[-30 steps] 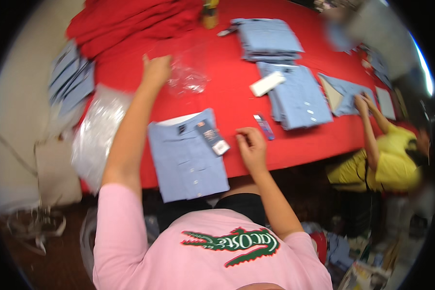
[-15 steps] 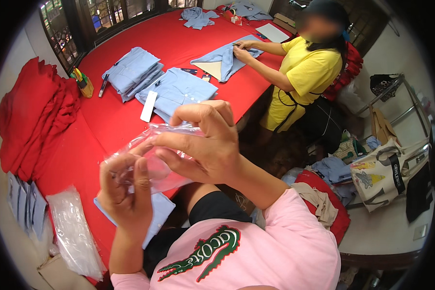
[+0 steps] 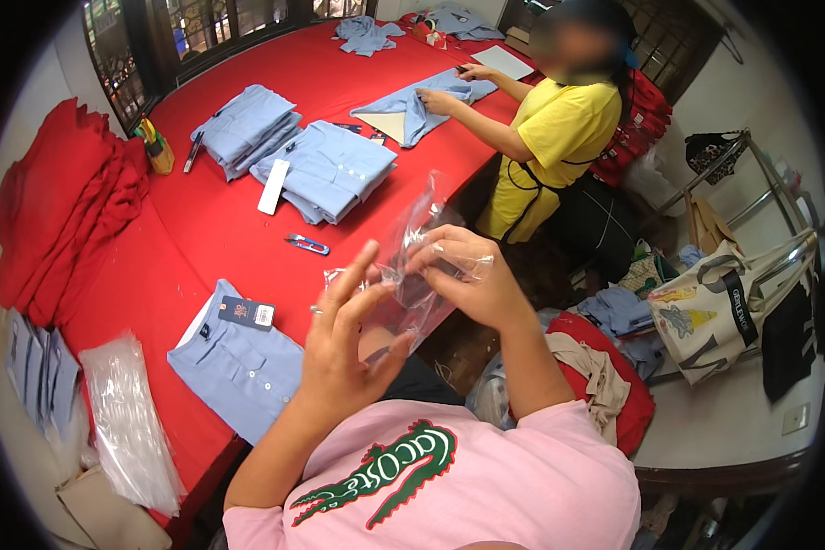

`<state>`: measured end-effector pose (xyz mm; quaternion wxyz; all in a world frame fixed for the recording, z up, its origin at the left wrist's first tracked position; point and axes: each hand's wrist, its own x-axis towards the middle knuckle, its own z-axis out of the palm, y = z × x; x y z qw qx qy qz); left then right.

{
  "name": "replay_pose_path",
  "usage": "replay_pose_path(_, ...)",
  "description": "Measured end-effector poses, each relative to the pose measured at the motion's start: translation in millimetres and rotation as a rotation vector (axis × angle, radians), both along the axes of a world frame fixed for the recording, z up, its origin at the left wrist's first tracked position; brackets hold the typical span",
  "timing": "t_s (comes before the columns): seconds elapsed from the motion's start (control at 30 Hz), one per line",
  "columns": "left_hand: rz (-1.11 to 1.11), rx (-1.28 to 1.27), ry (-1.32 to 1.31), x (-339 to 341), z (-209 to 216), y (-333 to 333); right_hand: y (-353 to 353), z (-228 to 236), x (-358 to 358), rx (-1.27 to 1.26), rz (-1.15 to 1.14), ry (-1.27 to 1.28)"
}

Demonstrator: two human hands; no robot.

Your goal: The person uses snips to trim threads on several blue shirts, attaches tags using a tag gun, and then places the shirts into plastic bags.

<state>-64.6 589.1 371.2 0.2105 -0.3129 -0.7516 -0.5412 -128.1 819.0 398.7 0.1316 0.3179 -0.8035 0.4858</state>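
1. A work table (image 3: 183, 243) covered in red is set below a barred window (image 3: 183, 37), with a red cloth pile (image 3: 69, 220) heaped at its left side.
2. A clear plastic bag (image 3: 420, 310) is held up above the table's near edge, between the two hands; no garment is seen inside it.
3. By the right hand (image 3: 454, 270), the film is pinched between bent fingers and thumb. On the left hand (image 3: 348, 344), fingers and thumb are spread wide against the film; whether it is gripped there cannot be told.
4. Just beside the left hand, a light-blue shirt (image 3: 247, 362) is laid flat, already folded and buttoned, with a dark hang tag (image 3: 247, 313) on it. It has not been bagged.
5. Beyond the blue-handled snips (image 3: 308, 244), two folded stacks, the near stack (image 3: 335, 174) and the far stack (image 3: 247, 128), are seen finished as to folding, apparently unbagged.
6. At the right, another blue garment (image 3: 422, 112), apparently not fully folded, is handled by a co-worker in yellow (image 3: 573, 119).
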Motion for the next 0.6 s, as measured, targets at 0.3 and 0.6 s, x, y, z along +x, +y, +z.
replay_pose_path(0.3, 0.078, -0.416, 0.084, 12.2, 42.7, -26.1, -7.5, 43.0, -40.4, 0.171, 1.155, -0.406)
replay_pose_path(0.6, 0.108, -0.281, -0.227, 38.6, 30.8, -88.5, -82.7, 9.7, -88.5, -0.014, 1.485, -0.778)
